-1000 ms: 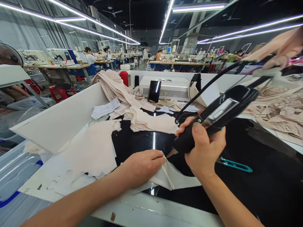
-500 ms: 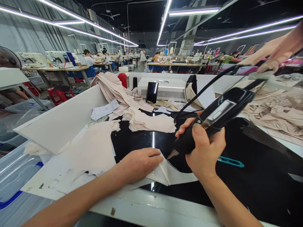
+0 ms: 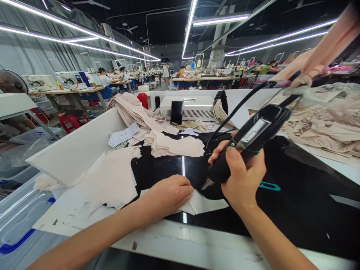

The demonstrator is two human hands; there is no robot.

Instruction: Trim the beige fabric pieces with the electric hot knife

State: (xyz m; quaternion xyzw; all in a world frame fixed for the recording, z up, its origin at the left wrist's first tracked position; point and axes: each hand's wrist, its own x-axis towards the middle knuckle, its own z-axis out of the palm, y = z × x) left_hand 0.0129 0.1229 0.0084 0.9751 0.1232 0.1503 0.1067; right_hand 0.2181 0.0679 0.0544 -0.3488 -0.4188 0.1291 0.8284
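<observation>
My left hand rests palm down near the table's front edge. Its fingers are bent together over a folded pale fabric piece, gripping its edge; the thumb is hidden. A narrow end of that cloth reaches right along the black work surface. Held tilted in my right hand is a black corded tool with a silver panel, fingers and thumb wrapped round its lower end. The tool's pointed tip hangs close to the fabric, apart from it.
Pale cut pieces lie left, with a fabric stack behind. A teal handled tool lies right of my hand. A phone leans against a white vented box. Cloth heaps and a blurred arm are at right.
The view has turned slightly right, so most things sit further left. The fabric's fold under my left fingers looks lower. Both hands keep their hold.
</observation>
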